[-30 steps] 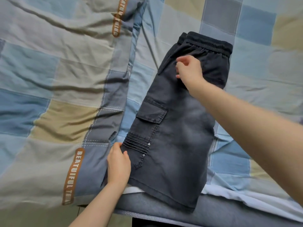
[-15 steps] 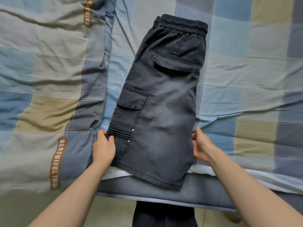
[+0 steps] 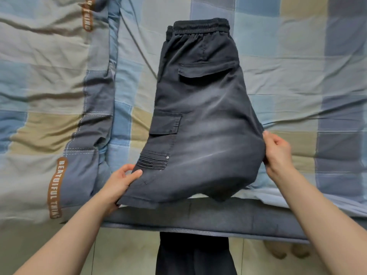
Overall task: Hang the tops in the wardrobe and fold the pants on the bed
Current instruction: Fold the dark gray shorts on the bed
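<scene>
The checked bedspread point(image 3: 278, 80) stretches beyond both hands; on it, between them, lie faded dark-grey cargo shorts point(image 3: 200, 124), folded lengthwise, elastic waistband farthest away, flap pockets upward, hem end raised. The left hand point(image 3: 121, 181) pinches the hem corner; the right hand point(image 3: 278, 153) grips the opposite edge.

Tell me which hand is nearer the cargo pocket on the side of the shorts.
Left. The left hand grips the shorts' hem edge just below the cargo pocket; the right hand holds the opposite edge, across the fabric.

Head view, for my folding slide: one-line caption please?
Both hands, left hand and right hand, lift the dark shorts' hem off the patchwork bed.
</scene>
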The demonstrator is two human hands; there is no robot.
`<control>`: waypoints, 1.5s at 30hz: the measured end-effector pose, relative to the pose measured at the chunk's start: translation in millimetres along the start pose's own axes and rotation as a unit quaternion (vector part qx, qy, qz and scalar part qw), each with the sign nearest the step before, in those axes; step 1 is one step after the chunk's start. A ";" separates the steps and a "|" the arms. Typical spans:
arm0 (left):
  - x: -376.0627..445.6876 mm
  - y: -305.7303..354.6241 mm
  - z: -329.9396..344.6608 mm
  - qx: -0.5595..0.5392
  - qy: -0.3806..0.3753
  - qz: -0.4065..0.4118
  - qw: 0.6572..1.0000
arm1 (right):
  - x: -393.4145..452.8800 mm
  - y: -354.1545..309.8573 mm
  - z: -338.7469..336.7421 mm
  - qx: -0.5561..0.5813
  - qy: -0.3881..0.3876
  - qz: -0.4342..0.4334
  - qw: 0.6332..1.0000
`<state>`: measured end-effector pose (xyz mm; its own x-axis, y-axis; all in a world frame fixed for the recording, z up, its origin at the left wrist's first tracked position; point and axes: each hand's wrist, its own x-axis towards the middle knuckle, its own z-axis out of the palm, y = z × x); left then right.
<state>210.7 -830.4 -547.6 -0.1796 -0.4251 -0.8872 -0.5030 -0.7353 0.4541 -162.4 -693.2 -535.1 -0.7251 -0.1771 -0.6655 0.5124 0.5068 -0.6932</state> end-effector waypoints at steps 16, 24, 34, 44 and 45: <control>2.9 -44.3 32.4 0.117 0.067 -0.051 0.990 | -29.9 55.2 -7.7 -0.021 -0.248 0.277 0.928; -17.5 -38.8 41.3 -0.060 0.000 -0.053 0.997 | -56.9 83.1 -40.0 -0.071 -0.335 0.138 0.929; -21.9 -35.8 36.4 -0.113 -0.039 -0.098 0.988 | -51.2 85.0 -26.7 -0.133 -0.363 0.133 0.913; -10.2 -45.8 39.8 0.345 0.113 -0.064 0.930 | -56.0 108.2 -106.7 -0.391 -0.340 0.216 0.828; -11.8 -42.5 51.4 0.450 0.164 -0.033 0.877 | -50.3 110.3 -112.1 -0.499 -0.362 0.193 0.763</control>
<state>190.8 -767.0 -560.6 0.0549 -0.6350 -0.7706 -0.9934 -0.1123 0.0218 -121.0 -533.8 -547.1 0.0209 -0.0882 -0.9959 -0.2447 0.9654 -0.0906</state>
